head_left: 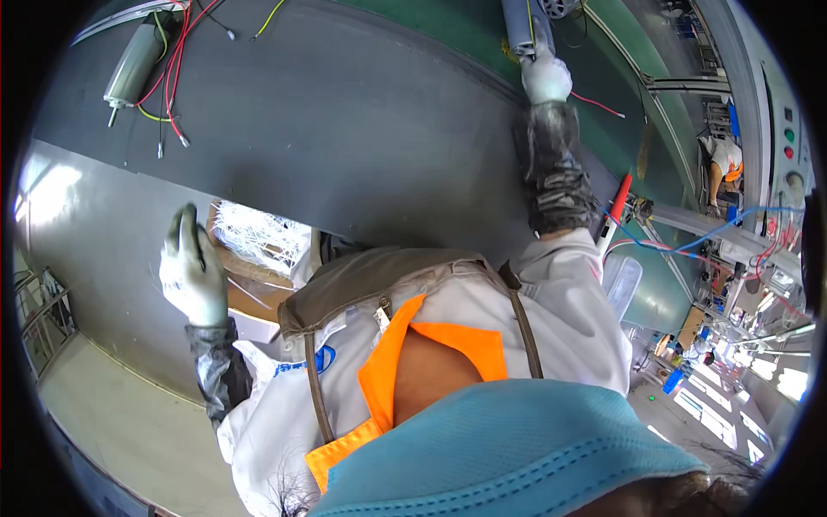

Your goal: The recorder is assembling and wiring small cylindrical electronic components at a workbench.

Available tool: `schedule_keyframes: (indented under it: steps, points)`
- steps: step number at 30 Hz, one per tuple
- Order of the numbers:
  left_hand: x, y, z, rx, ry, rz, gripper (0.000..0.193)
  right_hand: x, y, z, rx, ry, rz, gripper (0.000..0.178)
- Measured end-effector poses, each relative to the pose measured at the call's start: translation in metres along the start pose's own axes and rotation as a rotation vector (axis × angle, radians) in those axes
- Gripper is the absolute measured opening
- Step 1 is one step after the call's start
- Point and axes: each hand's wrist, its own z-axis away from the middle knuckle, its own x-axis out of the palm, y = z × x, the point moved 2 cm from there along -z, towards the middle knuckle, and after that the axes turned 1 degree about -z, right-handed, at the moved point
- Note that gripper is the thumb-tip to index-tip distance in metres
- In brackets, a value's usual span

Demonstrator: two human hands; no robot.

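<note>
My right hand (546, 77), in a white glove and dark sleeve cover, reaches far forward with its fingers round the near end of a grey cylindrical motor (519, 24). A yellow-green wire runs along that motor, and a red wire (599, 104) trails to the right of my hand. My left hand (191, 267), also gloved, is held off to the left with its fingers stretched out and nothing in it. It is nearest to a cardboard box (248, 289) holding a heap of thin white strips (258, 234).
Another motor (133, 69), with a shaft and red, black and yellow-green wires, lies at the far left of the dark worktop (345, 121). Beyond runs a green surface (431, 21). To the right are a red-tipped tool (620, 196), a blue hose (711, 233) and a button panel (788, 129).
</note>
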Motion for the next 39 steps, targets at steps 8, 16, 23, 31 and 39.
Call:
schedule_keyframes:
  steps: [8, 16, 23, 31, 39]
  points:
    - [0.031, 0.159, -0.072, -0.082, -0.351, 1.667, 0.034, -0.051, -0.040, 0.084, 0.514, -0.159, -1.861, 0.019]
    - [0.078, 0.278, -0.086, -0.267, -0.582, 1.897, 0.040, -0.094, -0.048, 0.280, 0.776, -0.587, -2.253, 0.019]
    - [0.081, 0.243, -0.081, 0.358, -0.381, 1.221, 0.068, -0.075, -0.071, 0.342, 0.654, -0.450, -1.973, 0.030]
    - [0.130, 0.227, -0.104, 0.750, -0.280, 1.135, 0.071, -0.074, -0.013, 0.291, -0.097, 0.243, -0.409, 0.042]
    - [0.075, 0.211, -0.139, 1.205, 0.139, -0.036, 0.041, -0.033, -0.040, 0.257, 0.271, -0.381, -1.610, 0.051]
